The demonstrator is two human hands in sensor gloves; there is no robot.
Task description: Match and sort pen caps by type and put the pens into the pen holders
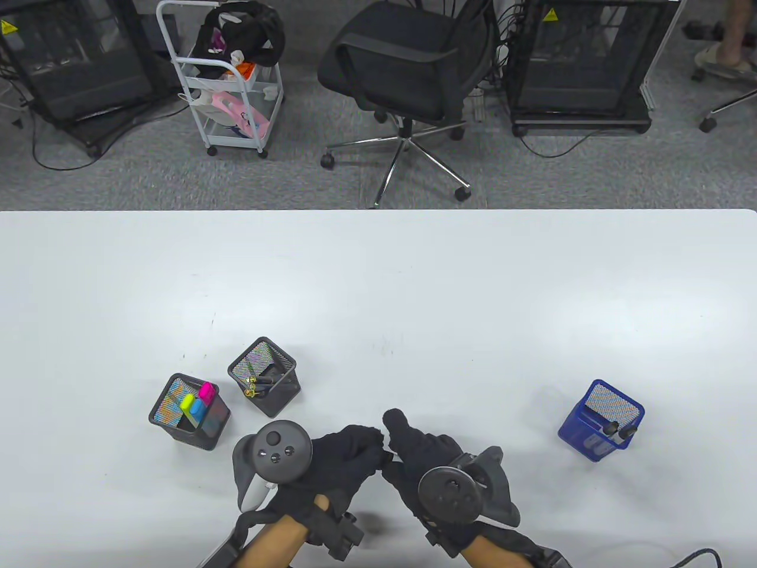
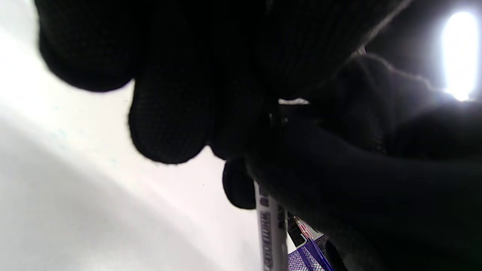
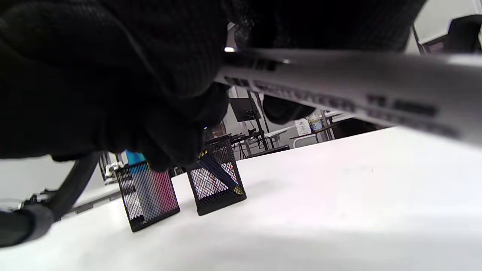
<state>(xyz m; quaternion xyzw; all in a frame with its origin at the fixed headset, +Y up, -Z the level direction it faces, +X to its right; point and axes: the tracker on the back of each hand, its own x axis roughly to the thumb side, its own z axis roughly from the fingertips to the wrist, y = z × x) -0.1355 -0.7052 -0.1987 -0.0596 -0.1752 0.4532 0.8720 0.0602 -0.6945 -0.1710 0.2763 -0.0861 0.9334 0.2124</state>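
Both gloved hands meet low in the middle of the table view, just above the table. My right hand (image 1: 397,460) grips the barrel of a grey marker (image 3: 339,86) with black print. My left hand (image 1: 371,451) has its fingers curled round the marker's dark end; below them the barrel (image 2: 268,233) runs down. Whether that end is a cap is hidden by the gloves. To the left stand a black mesh holder (image 1: 189,414) with pink, yellow and blue highlighters and a second black mesh holder (image 1: 265,378) with thin pens. At the right, a blue mesh holder (image 1: 600,421) contains black markers.
The two black holders (image 3: 148,194) (image 3: 216,184) stand side by side close to my left hand. A corner of the blue holder (image 2: 307,259) shows under the marker. The white table (image 1: 378,296) ends at its far edge, with an office chair (image 1: 408,65) and a trolley (image 1: 227,89) beyond.
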